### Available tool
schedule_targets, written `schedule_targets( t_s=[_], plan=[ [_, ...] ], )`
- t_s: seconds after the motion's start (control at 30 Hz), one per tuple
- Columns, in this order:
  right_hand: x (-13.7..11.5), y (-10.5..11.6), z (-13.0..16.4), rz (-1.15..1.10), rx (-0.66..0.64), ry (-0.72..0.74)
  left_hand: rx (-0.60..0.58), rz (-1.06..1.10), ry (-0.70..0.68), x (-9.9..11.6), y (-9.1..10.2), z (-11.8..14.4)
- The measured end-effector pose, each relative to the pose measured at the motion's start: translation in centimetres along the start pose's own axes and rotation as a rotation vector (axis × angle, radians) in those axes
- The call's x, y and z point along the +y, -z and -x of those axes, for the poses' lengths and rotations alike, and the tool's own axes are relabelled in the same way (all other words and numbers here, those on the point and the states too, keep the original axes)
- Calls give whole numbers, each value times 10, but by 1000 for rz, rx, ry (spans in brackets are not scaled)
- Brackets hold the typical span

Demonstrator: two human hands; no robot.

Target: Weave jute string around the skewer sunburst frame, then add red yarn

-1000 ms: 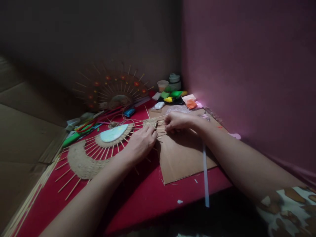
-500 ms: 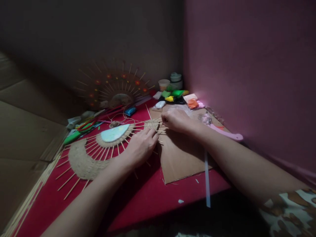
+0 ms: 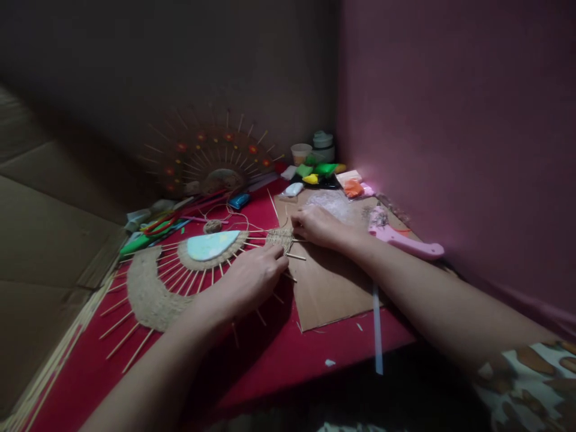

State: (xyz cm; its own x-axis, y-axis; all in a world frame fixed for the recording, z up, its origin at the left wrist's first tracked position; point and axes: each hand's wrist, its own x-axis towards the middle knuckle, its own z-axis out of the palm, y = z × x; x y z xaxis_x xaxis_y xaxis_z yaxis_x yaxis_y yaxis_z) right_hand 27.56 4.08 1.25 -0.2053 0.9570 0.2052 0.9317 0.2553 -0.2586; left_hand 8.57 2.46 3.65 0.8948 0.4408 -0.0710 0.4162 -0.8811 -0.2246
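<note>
A half-round woven fan (image 3: 150, 294) of thin sticks and twine lies on the red table, with a pale blue-green half-disc (image 3: 213, 245) at its centre. My left hand (image 3: 254, 273) is closed on its right part, fingertips at the short woven section (image 3: 279, 239). Just beyond that section my right hand (image 3: 317, 225) pinches at the stick ends. A thin loop of twine (image 3: 287, 217) rises beside its fingers; the part inside the pinch is hidden. Behind the half-disc sits a small ball of twine (image 3: 213, 226).
Under my right hand lies a cardboard sheet (image 3: 333, 294). A pink-handled tool (image 3: 409, 243) and a translucent strip (image 3: 377, 330) are at the right. Colourful clay packets (image 3: 326, 169) and a cup (image 3: 301, 153) stand behind. Red-handled scissors (image 3: 159, 225) lie left; another decorated fan (image 3: 225, 144) leans at the back.
My right hand has shifted slightly down and turned at the stick ends. The fan's right end has tilted a little downward, with my left hand still on it.
</note>
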Motion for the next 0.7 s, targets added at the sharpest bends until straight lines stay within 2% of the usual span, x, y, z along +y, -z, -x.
schedule_targets(
  t_s=[0.17, 0.33, 0.4, 0.5, 0.6, 0.7],
  plan=[
    [2, 1, 0, -31, -5, -7, 45, 206, -2, -7, -4, -2],
    [3, 3, 1, -58, 12, 0, 212, 365, 201, -12, -9, -17],
    [4, 4, 1, -69, 20, 5, 193, 346, 216, -11, -9, -24],
    [5, 6, 1, -86, 21, 11, 134, 229, 157, -7, -7, -29],
    [6, 5, 0, -99, 40, 26, 130, 96, 70, -1, -3, -29],
    [8, 5, -1, -110, 40, 38, 148, 70, 61, -1, -2, -29]
  ],
)
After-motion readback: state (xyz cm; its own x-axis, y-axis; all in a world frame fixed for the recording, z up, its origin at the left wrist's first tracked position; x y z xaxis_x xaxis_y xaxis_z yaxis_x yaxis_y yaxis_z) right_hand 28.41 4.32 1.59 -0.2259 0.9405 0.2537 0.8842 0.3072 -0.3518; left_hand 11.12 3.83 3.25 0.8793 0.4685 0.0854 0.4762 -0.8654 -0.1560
